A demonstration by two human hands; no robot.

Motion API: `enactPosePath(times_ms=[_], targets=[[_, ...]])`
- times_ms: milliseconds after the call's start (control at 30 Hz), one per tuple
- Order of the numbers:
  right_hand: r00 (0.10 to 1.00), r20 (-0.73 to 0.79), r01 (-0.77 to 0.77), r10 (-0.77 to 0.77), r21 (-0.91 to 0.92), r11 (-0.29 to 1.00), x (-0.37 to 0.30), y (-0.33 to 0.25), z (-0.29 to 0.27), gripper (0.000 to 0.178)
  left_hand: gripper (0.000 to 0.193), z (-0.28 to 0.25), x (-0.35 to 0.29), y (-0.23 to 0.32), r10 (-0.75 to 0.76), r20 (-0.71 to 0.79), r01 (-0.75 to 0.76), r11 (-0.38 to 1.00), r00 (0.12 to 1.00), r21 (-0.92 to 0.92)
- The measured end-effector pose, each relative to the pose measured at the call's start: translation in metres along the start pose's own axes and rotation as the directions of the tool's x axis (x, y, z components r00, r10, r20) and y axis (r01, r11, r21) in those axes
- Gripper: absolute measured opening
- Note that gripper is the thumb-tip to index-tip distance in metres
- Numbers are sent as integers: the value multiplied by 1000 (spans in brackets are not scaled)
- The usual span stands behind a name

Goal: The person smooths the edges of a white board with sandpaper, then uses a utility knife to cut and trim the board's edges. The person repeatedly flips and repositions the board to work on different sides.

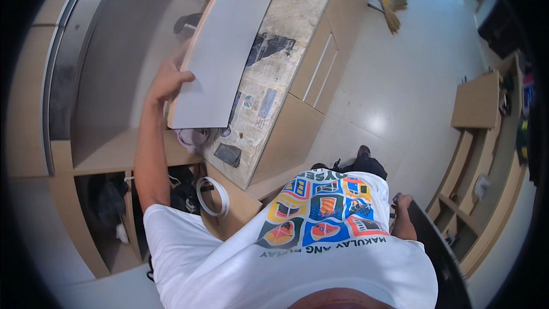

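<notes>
My left hand point(171, 82) is closed on the left edge of a long grey-white board point(226, 51) with a wood-coloured edge, its thumb lying on the flat face. The board leans over a worn worktop point(297, 11) partly covered with newspaper point(254, 103). My right hand point(402, 201) is low at my right side, its fingers curled round something small and bluish that I cannot make out. A dark flat piece point(228, 155) rests at the worktop's near end, and a pale cloth point(191, 139) sits by the board's lower corner.
A white coiled ring of strip point(213, 197) lies on a wooden panel near my left arm. Below the left counter are open compartments point(108, 206). Wooden drawers point(314, 83) line the worktop's side. A broom point(390, 16) lies on the tiled floor; open wooden shelving point(469, 194) stands at right.
</notes>
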State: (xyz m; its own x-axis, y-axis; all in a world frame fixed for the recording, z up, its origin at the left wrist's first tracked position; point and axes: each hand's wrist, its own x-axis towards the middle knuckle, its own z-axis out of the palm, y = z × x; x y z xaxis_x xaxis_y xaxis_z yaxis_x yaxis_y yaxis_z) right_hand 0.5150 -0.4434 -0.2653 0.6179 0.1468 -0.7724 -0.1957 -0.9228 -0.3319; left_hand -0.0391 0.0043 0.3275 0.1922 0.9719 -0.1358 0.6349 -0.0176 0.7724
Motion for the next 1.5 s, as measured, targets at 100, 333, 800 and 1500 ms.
enactPosePath(times_ms=[100, 333, 800, 1500], targets=[[970, 128, 186, -205, 146, 972, 59, -84, 16, 47, 89, -43, 18, -21, -92, -76, 95, 995, 993, 39], [524, 353, 671, -775, 389, 631, -107, -408, 77, 42, 81, -77, 15, -43, -102, -75, 113, 980, 992, 163], [-790, -252, 496, -559, 273, -824, -535, -631, 238, 42, 49, -83, 6, -63, 20, -170, 26, 965, 985, 261], [-843, -211, 513, -494, -44, -857, -472, -770, 288, 60, 60, -69, 4, -35, -206, -207, 227, 970, 956, 82]])
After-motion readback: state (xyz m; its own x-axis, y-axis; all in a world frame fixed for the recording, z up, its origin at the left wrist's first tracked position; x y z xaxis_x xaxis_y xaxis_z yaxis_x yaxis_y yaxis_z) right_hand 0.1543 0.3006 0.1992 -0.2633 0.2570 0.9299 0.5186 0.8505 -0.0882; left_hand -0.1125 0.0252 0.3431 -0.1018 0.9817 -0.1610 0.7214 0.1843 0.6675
